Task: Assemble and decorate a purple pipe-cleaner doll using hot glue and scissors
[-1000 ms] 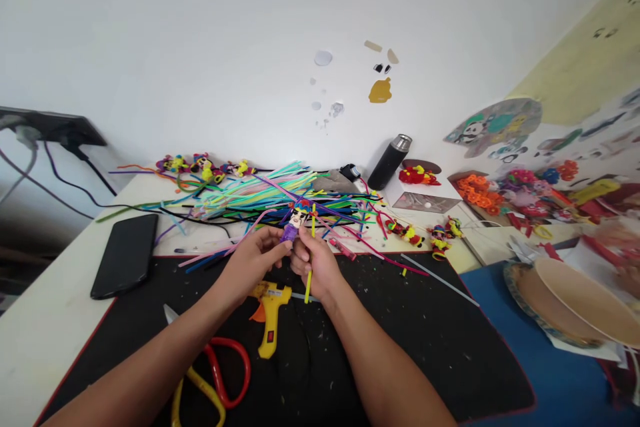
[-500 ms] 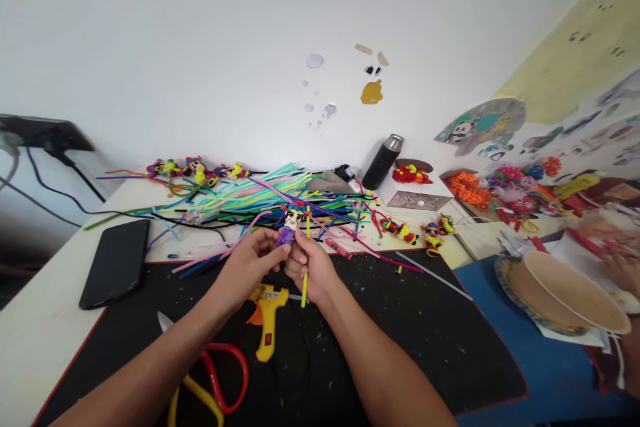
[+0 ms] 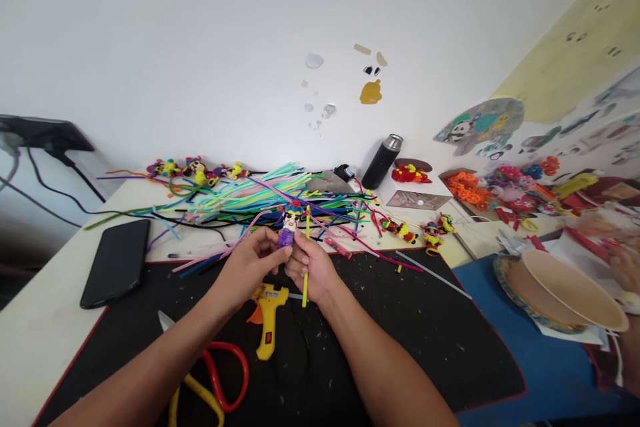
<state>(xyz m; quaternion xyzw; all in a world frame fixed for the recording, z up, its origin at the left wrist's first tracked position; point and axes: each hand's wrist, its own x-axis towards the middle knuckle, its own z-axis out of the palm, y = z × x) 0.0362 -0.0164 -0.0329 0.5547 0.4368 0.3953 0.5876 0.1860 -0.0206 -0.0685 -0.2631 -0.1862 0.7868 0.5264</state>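
A small pipe-cleaner doll with a white face, a red and blue headdress and a purple body is held up over the mat's far edge. My left hand pinches its lower body between thumb and fingers. From the other side, my right hand touches the doll with its fingertips. A yellow pipe cleaner runs upright through the right hand's closed fingers. Below the hands lies a yellow glue gun. Scissors with red and yellow handles lie partly under my left forearm.
Loose pipe cleaners pile up behind the hands. A phone lies left, a black flask leans at the back. Finished dolls line the wall. Bowls stand right, near another person's hand.
The doll has tilted slightly and now stands a little more upright between my fingers. Both hands have stayed almost in place.
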